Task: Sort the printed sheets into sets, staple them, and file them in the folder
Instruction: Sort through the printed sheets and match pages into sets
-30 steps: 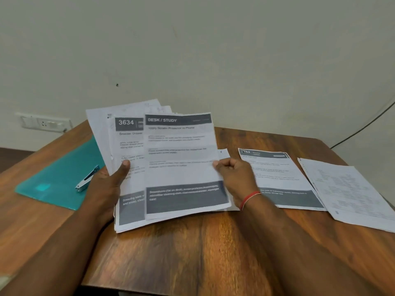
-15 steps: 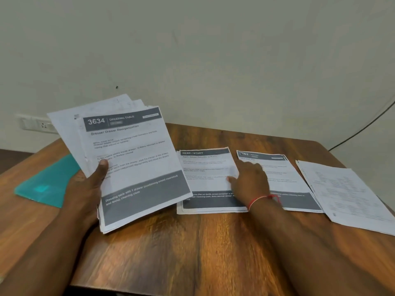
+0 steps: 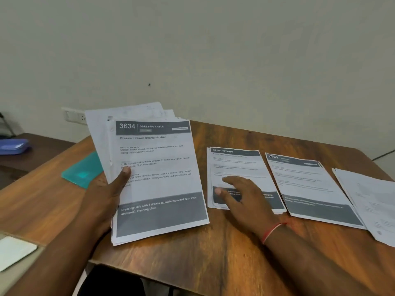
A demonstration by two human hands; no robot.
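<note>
The left hand (image 3: 102, 195) grasps a fanned stack of printed sheets (image 3: 158, 178) from its left edge, thumb pressed on the front page, which is headed "3634 DRESSING TABLE". The stack tilts up toward the camera with its lower edge down at the bench (image 3: 203, 263). The right hand (image 3: 243, 195) is released, palm down with fingers loosely straight, lying over a small pile headed "DESK / STUDY" (image 3: 235, 163) (whether the palm actually presses it is hard to tell). A red thread (image 3: 272, 231) circles that wrist. Just right of that pile lies another printed set (image 3: 303, 182), and further sheets (image 3: 372, 201) lie at the bench's right edge. The teal folder (image 3: 83, 171) lies flat on the bench, partly behind the held stack.
</note>
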